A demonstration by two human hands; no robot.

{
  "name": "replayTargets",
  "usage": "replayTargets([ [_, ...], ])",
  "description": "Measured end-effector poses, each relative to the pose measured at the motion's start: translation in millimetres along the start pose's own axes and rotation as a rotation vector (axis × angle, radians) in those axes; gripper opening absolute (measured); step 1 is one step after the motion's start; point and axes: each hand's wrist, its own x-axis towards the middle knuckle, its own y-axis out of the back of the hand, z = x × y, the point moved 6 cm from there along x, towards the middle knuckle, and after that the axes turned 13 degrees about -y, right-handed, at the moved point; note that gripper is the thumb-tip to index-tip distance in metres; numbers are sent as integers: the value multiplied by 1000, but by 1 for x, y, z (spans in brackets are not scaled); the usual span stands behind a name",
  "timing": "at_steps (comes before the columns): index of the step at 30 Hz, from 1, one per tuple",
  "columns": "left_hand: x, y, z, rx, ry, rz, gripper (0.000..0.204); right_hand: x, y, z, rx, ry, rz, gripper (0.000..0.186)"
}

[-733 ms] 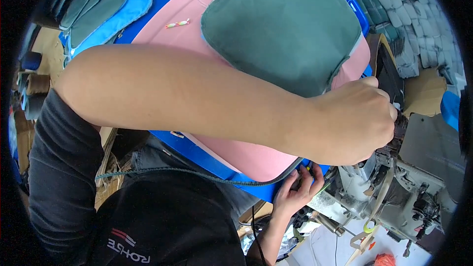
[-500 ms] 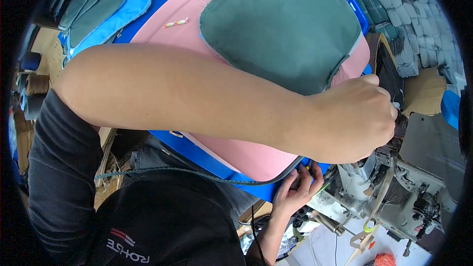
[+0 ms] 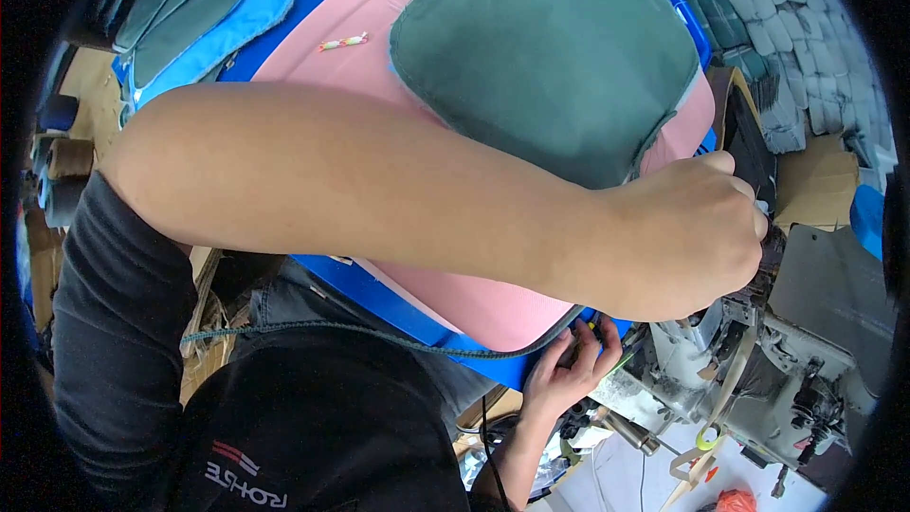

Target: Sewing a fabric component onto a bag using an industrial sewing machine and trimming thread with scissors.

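My left arm reaches across the view from the left. Its hand (image 3: 678,239) is a closed fist beside the sewing machine (image 3: 725,341); whatever its fingers grip is hidden underneath. Below it, my right hand (image 3: 566,372) curls its fingers at the blue table edge, over something small and dark that I cannot make out. A dark cord-like strip (image 3: 379,330) runs across my lap toward that hand. Beyond my left forearm, a dark green fabric piece (image 3: 550,57) with stitched edges lies on a smooth pink panel (image 3: 455,299). The forearm hides part of both.
The blue tabletop (image 3: 332,280) shows around the pink panel, with a small twisted wrapper (image 3: 343,42) on the panel. Green and bright blue fabric pieces (image 3: 261,0) lie at the upper left. Stacked grey-green bundles (image 3: 749,9) and a cardboard box (image 3: 820,185) stand at the right.
The fabric and pink panel appear slightly further right and lower in view. Both hands keep nearly the same place and closed shape.
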Motion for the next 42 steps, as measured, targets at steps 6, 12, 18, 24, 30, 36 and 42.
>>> replayTargets([
  [6,1,-2,-1,12,8,-10,15,0,0,3,-24,11,14,22],
  [12,0,-2,0,-1,0,-7,14,0,-1,3,-20,16,5,22],
  [18,1,-1,0,-1,-28,25,7,0,-1,3,-10,18,8,22],
  [24,2,2,1,27,-28,20,8,0,0,-1,-12,26,9,22],
  [30,0,3,2,14,-77,-1,9,1,1,-2,-6,32,17,23],
  [36,2,0,-1,31,-75,43,9,1,1,-2,53,-12,28,23],
  [42,2,0,-3,-56,-44,38,11,0,1,3,8,38,46,22],
])
